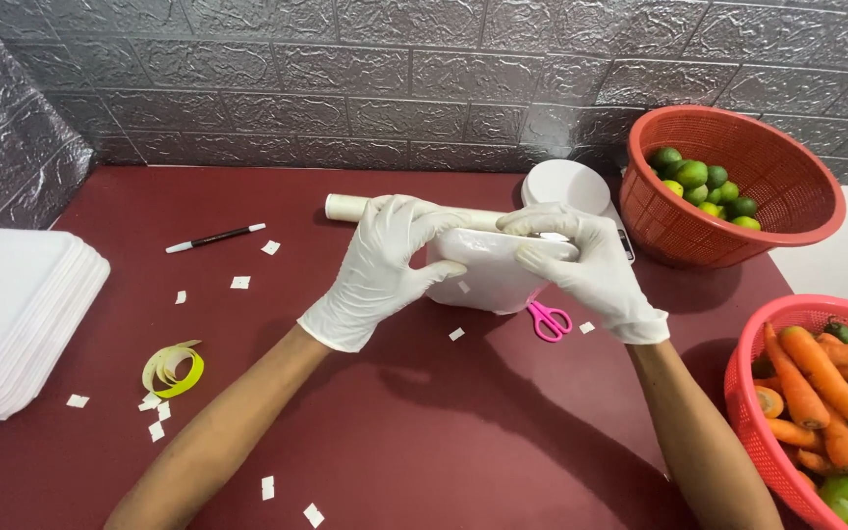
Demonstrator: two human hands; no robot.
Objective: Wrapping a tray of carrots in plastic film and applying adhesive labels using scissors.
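Both my hands wear white gloves and hold a white foam tray (491, 278) tilted up on its edge above the dark red table (395, 432). My left hand (380, 267) grips the tray's left end, fingers over its top rim. My right hand (586, 265) grips the right end the same way. The tray's underside faces me, so what lies inside it is hidden. A roll of clear wrap (350, 207) lies just behind my hands.
A stack of white foam trays (14, 314) sits at the left. A red basket of limes (738, 182) and a red basket of carrots and green vegetables (821, 393) stand right. Pink scissors (548, 320), a pen (214, 237), a yellow tape ring (175, 368), paper scraps and a white bowl (566, 184) lie about.
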